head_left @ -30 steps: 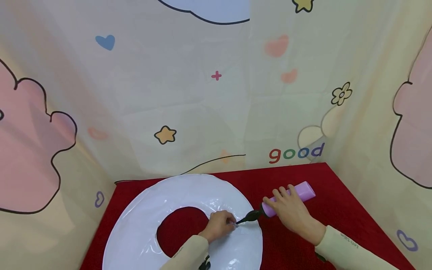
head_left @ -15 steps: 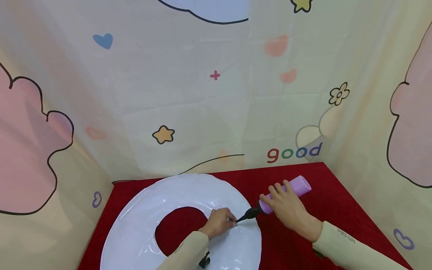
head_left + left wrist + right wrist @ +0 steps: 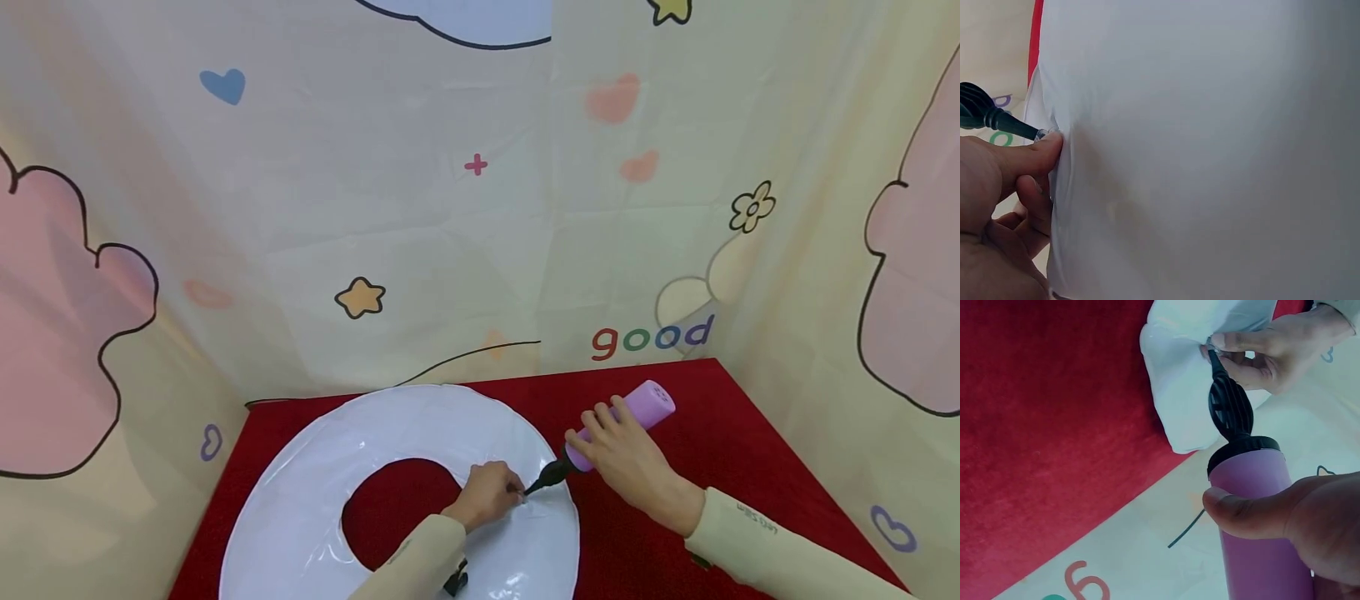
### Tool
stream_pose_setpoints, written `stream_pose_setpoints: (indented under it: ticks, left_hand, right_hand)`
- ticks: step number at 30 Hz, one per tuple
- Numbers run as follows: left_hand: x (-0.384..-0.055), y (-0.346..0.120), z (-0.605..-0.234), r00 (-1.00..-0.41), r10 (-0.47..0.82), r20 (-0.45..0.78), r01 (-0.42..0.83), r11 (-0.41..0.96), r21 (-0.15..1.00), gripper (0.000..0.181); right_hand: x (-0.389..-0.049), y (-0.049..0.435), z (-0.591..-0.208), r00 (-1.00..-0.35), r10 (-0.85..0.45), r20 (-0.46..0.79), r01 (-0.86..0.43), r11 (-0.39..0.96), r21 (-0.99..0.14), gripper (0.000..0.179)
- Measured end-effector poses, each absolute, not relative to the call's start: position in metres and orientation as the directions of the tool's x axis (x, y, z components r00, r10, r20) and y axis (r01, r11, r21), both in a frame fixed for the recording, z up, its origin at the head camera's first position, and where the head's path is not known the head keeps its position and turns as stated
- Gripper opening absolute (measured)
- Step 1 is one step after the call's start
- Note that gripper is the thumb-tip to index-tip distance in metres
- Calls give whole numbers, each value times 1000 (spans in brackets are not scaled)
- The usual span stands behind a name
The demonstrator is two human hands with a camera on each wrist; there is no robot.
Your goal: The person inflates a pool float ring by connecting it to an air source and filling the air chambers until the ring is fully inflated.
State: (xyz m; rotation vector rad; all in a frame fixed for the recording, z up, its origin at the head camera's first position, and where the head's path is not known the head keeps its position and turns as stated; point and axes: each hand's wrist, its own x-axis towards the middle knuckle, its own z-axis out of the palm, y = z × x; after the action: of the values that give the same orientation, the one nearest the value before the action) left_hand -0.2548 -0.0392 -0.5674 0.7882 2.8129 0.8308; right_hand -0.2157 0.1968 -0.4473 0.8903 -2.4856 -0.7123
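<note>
A white inflatable ring (image 3: 292,475), puffed with air and creased at its inner edge, lies on the red cloth. My left hand (image 3: 487,496) pinches the small clear valve (image 3: 1050,133) on the ring's right side between thumb and fingers. My right hand (image 3: 633,467) grips the purple barrel of a hand pump (image 3: 651,403), its thumb along the side in the right wrist view. The pump's black tapered nozzle (image 3: 1230,406) points down-left and its tip meets the valve at my left fingertips. How deep the tip sits is hidden by the fingers.
The red cloth (image 3: 645,533) covers the table and shows through the ring's hole and to the right. A printed curtain (image 3: 420,208) with hearts, stars and the word "good" stands behind and on both sides.
My right hand and the pump have shifted left, and the pump's rear end has swung up and left, tilting it more steeply. The left hand stays at the valve.
</note>
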Motion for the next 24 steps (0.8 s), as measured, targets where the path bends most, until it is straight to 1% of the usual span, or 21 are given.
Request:
stream_pose_setpoints:
  ticks: [7,14,17,20,24]
  left_hand:
    - [-256,-44,-571,-871,491,22,394,671,628,13]
    - [-255,-40,-572,-866,499,23,389,644,659,13]
    - [-253,-40,-572,-869,494,35,394,646,653,13]
    - [-253,-40,-572,-871,488,49,400,650,646,12]
    - [-254,-39,-571,-863,504,40,407,646,645,13]
  right_hand:
    - [-218,195,-452,-692,-694,198,-478,647,595,82]
    - [-216,198,-452,-650,-723,234,-488,634,600,79]
    - [-217,197,-454,-640,-730,241,-490,629,603,79]
    - [-218,198,-455,-645,-726,240,-489,633,601,80]
    - [-217,202,-459,-678,-694,243,-484,670,563,82]
